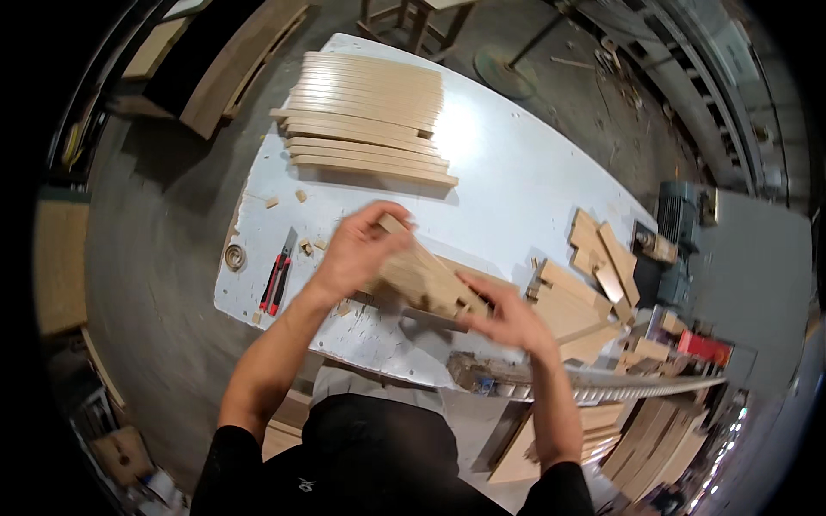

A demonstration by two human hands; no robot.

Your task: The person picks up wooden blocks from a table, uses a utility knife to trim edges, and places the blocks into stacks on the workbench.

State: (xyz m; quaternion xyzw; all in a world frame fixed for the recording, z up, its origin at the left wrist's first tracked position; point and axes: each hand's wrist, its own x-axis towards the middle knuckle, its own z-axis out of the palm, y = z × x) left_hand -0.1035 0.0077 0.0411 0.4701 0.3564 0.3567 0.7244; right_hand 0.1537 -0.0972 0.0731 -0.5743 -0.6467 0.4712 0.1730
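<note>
From my remote seat I look down on a white counter [516,181], glossy under the light and scuffed in places. Taking its middle as the clock's centre, I see pale wood strips [366,95] laid side by side at 11 o'clock, some jutting unevenly. At 9 lie small wood chips [272,202]. Towards 8 I find a coiled roll [234,256] near the edge and a red-and-black tool [268,284]. At 4, overlapping boards [564,305] lie in a loose heap.

Left hand [365,251], right hand [506,316] hold wooden board [423,277] above white table [516,176]; strips [370,95] beyond.
</note>
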